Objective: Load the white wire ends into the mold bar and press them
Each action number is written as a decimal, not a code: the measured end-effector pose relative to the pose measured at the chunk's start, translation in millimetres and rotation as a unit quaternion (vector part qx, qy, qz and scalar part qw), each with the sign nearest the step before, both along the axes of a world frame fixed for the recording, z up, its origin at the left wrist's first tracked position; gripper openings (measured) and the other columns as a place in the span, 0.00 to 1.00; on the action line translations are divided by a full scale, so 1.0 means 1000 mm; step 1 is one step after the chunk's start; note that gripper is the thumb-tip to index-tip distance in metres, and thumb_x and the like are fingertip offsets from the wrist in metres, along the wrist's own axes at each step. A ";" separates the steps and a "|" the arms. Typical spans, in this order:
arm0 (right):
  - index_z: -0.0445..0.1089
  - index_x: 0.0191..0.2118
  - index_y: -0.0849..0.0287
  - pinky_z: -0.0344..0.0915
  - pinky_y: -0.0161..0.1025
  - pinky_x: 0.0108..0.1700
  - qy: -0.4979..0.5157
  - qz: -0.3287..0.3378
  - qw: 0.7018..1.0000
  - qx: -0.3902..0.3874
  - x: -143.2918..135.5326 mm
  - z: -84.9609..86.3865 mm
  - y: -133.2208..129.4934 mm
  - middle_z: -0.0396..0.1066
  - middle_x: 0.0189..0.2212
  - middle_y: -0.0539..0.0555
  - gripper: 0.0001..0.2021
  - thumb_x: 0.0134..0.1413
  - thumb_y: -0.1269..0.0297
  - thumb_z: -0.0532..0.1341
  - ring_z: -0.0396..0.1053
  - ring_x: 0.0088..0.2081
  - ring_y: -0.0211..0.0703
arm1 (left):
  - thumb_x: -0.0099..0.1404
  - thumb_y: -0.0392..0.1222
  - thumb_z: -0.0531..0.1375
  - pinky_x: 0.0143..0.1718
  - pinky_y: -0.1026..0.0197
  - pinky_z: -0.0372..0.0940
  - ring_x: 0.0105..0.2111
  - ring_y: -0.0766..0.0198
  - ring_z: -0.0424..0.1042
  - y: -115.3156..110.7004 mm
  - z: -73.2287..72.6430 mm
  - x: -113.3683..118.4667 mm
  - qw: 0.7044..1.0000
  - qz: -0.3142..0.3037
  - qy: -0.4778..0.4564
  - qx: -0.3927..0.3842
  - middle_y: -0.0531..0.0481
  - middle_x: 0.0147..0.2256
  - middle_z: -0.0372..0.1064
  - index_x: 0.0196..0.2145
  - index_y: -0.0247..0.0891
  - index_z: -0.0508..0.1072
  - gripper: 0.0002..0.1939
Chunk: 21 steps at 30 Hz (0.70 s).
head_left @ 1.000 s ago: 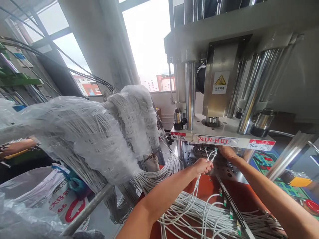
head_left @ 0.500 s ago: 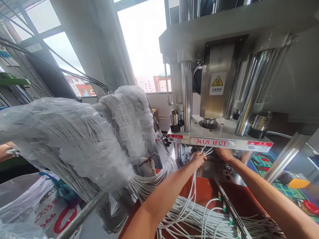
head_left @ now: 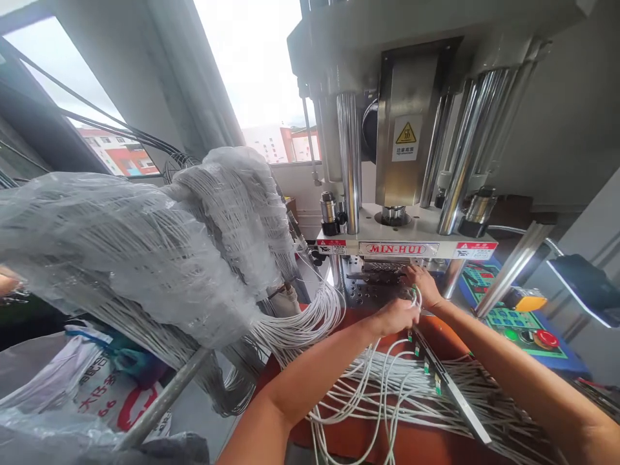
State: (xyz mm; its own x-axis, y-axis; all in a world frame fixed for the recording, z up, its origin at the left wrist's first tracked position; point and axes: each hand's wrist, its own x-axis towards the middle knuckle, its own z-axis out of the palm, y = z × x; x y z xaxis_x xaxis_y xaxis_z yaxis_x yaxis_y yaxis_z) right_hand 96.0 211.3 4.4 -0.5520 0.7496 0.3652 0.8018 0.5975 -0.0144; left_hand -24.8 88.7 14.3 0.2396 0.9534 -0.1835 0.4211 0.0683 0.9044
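My left hand (head_left: 398, 316) is closed around a few thin white cables (head_left: 387, 371) that hang down over the orange table (head_left: 411, 445). My right hand (head_left: 422, 284) reaches under the white platen of the press (head_left: 404, 248), with its fingers on the metal mold plate (head_left: 371, 287); the cable ends seem to run up to it. Whether it grips anything there is hard to tell. Many more white cables with small green connectors (head_left: 438, 384) lie along a metal bar (head_left: 448, 384).
A big bundle of grey-white cables wrapped in clear plastic (head_left: 145, 245) hangs on a rail (head_left: 165, 400) at my left. The control panel (head_left: 520, 320) with a red button sits at the right. A printed sack (head_left: 92, 394) lies lower left. Another person's arm (head_left: 6, 283) shows at the far left.
My left hand has pulled back from under the platen toward me, drawing the white cables with it. My right hand stays at the mold. The view has shifted right and lower.
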 end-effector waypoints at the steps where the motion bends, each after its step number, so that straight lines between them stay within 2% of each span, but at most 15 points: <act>1: 0.69 0.47 0.58 0.59 0.42 0.44 -0.001 -0.008 1.000 -0.003 0.003 0.002 -0.006 0.71 0.42 0.60 0.13 0.62 0.66 0.51 0.67 0.43 0.48 | 0.66 0.41 0.52 0.21 0.67 0.51 0.15 0.72 0.56 -0.006 0.001 0.006 0.999 -0.017 -0.011 -0.027 0.59 0.14 0.56 0.24 0.36 0.66 0.14; 3: 0.68 0.47 0.59 0.60 0.42 0.43 -0.003 -0.024 1.000 -0.005 0.010 0.006 -0.016 0.71 0.42 0.61 0.13 0.62 0.65 0.50 0.67 0.42 0.48 | 0.67 0.43 0.50 0.20 0.67 0.53 0.14 0.71 0.57 -0.017 0.004 0.014 0.996 -0.020 -0.037 -0.073 0.58 0.14 0.58 0.24 0.37 0.64 0.15; 5: 0.68 0.47 0.60 0.59 0.41 0.42 -0.004 -0.035 0.999 -0.003 0.020 0.012 -0.027 0.71 0.42 0.60 0.13 0.62 0.66 0.50 0.68 0.42 0.48 | 0.68 0.46 0.50 0.19 0.67 0.53 0.13 0.71 0.57 -0.025 0.011 0.014 0.994 0.002 -0.076 -0.084 0.58 0.14 0.58 0.25 0.37 0.63 0.15; 8: 0.68 0.47 0.61 0.59 0.41 0.42 -0.002 -0.050 0.999 0.002 0.044 0.017 -0.049 0.71 0.41 0.60 0.13 0.62 0.67 0.50 0.68 0.42 0.47 | 0.68 0.50 0.50 0.20 0.67 0.54 0.14 0.71 0.56 -0.038 0.034 -0.008 0.988 -0.011 -0.147 -0.045 0.57 0.16 0.60 0.29 0.38 0.63 0.15; 10: 0.68 0.46 0.62 0.58 0.41 0.40 -0.002 -0.068 0.998 0.000 0.066 0.017 -0.066 0.71 0.39 0.60 0.14 0.62 0.66 0.49 0.68 0.39 0.48 | 0.67 0.54 0.49 0.24 0.65 0.59 0.18 0.69 0.61 -0.049 0.057 -0.039 0.989 0.002 -0.144 0.019 0.54 0.19 0.65 0.30 0.37 0.65 0.17; 12: 0.69 0.43 0.61 0.57 0.42 0.37 -0.019 -0.092 0.996 -0.002 0.092 0.012 -0.085 0.71 0.36 0.59 0.14 0.62 0.64 0.49 0.69 0.36 0.49 | 0.67 0.54 0.51 0.27 0.64 0.60 0.22 0.68 0.64 -0.058 0.084 -0.082 0.992 0.044 -0.049 0.109 0.50 0.23 0.68 0.30 0.36 0.69 0.19; 14: 0.69 0.41 0.60 0.56 0.42 0.35 -0.045 -0.112 0.993 -0.002 0.118 0.007 -0.102 0.71 0.35 0.58 0.13 0.62 0.65 0.49 0.68 0.35 0.50 | 0.63 0.50 0.57 0.26 0.65 0.58 0.22 0.67 0.62 -0.061 0.111 -0.130 0.970 0.132 0.105 0.173 0.52 0.23 0.67 0.28 0.36 0.72 0.15; 16: 0.69 0.40 0.59 0.56 0.43 0.35 -0.055 -0.130 0.990 -0.010 0.139 0.003 -0.115 0.70 0.34 0.59 0.12 0.61 0.66 0.49 0.68 0.36 0.52 | 0.59 0.44 0.62 0.27 0.65 0.59 0.24 0.66 0.64 -0.054 0.132 -0.177 0.924 0.259 0.190 0.206 0.54 0.21 0.65 0.28 0.37 0.73 0.08; 17: 0.69 0.39 0.60 0.56 0.43 0.36 -0.053 -0.136 0.989 -0.020 0.146 0.001 -0.118 0.70 0.35 0.59 0.11 0.61 0.66 0.50 0.68 0.37 0.52 | 0.58 0.41 0.63 0.28 0.65 0.60 0.24 0.66 0.65 -0.047 0.140 -0.196 0.911 0.312 0.183 0.198 0.55 0.20 0.64 0.27 0.36 0.72 0.07; 19: 0.68 0.39 0.61 0.57 0.43 0.36 -0.046 -0.140 0.988 -0.048 0.152 0.000 -0.119 0.70 0.36 0.61 0.11 0.62 0.66 0.50 0.68 0.38 0.52 | 0.61 0.39 0.61 0.28 0.64 0.63 0.23 0.66 0.67 -0.031 0.148 -0.226 0.898 0.393 0.096 0.171 0.54 0.19 0.64 0.27 0.34 0.71 0.07; 21: 0.67 0.39 0.61 0.57 0.43 0.36 -0.043 -0.130 0.988 -0.076 0.149 -0.001 -0.114 0.70 0.36 0.61 0.10 0.62 0.66 0.50 0.68 0.37 0.51 | 0.65 0.38 0.57 0.29 0.63 0.66 0.22 0.67 0.69 -0.018 0.149 -0.241 0.888 0.430 0.050 0.157 0.53 0.19 0.64 0.28 0.32 0.70 0.09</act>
